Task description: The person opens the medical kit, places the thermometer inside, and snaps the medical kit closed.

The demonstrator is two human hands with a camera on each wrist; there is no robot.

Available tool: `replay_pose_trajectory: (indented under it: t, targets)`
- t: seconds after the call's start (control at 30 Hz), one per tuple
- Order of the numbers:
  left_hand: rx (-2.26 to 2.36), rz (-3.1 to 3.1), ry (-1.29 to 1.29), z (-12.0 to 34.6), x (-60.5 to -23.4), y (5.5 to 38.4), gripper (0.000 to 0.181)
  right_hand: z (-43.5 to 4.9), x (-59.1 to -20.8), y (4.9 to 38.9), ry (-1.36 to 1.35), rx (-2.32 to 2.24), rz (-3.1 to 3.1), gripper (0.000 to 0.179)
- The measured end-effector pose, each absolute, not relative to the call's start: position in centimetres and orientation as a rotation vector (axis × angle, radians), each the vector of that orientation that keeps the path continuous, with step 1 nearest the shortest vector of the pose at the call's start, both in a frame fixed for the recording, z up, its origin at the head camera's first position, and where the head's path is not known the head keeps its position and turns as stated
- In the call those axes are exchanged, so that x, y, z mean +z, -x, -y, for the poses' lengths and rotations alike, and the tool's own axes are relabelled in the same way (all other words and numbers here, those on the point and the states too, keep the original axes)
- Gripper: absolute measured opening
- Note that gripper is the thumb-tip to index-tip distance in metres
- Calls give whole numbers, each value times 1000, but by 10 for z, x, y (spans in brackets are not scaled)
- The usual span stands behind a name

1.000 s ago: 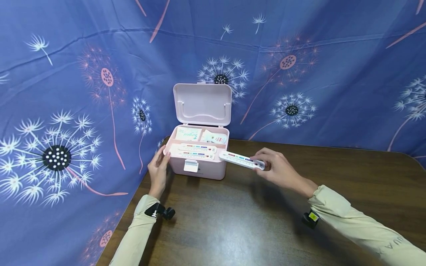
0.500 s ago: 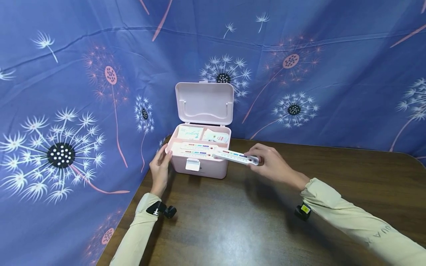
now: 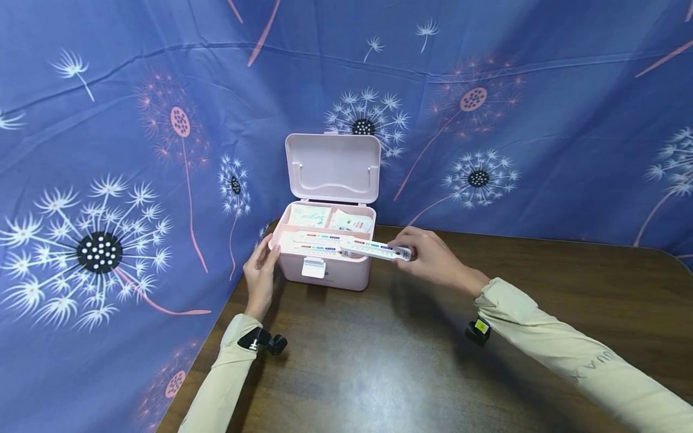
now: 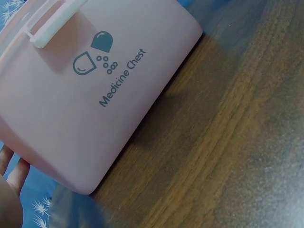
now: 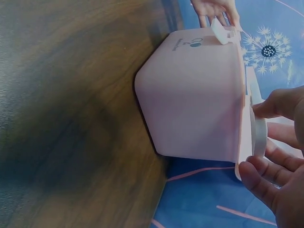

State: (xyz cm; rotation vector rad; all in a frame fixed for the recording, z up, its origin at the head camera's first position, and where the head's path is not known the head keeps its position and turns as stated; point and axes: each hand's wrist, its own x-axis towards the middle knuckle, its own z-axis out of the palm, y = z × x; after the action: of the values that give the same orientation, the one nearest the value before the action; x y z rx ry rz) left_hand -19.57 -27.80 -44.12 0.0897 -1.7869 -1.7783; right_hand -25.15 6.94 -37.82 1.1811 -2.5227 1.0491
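Observation:
A pink medicine chest (image 3: 330, 275) stands on the table with its lid (image 3: 332, 171) raised. My left hand (image 3: 260, 279) grips its front left corner, thumb near the rim and fingers along the side. My right hand (image 3: 433, 258) pinches one end of a long white thermometer (image 3: 368, 248) with coloured bands. The thermometer's far end overlaps the chest's front compartment, while the held end sticks out past the right wall. In that compartment lie similar white thermometers (image 3: 316, 249). The right wrist view shows thumb and fingers around the held thermometer (image 5: 259, 135) beside the rim.
Behind a divider, the chest holds a white packet marked Surgical (image 3: 308, 215) and another white packet (image 3: 352, 221). A white latch (image 3: 313, 267) hangs at the front. The brown wooden table (image 3: 352, 361) meets a blue dandelion-print cloth (image 3: 541, 150) at the back and left.
My right hand has moved left with the thermometer, bringing its far end from the chest's right edge over the front compartment. My left hand has stayed at the corner.

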Motion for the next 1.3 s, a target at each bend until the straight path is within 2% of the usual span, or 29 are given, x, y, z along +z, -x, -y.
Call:
replay_pose_trajectory:
  t: [1.3]
  targets:
    - [-1785, 1805, -101, 277, -440, 194, 44, -12, -373, 280, -1283, 858, 2535, 24]
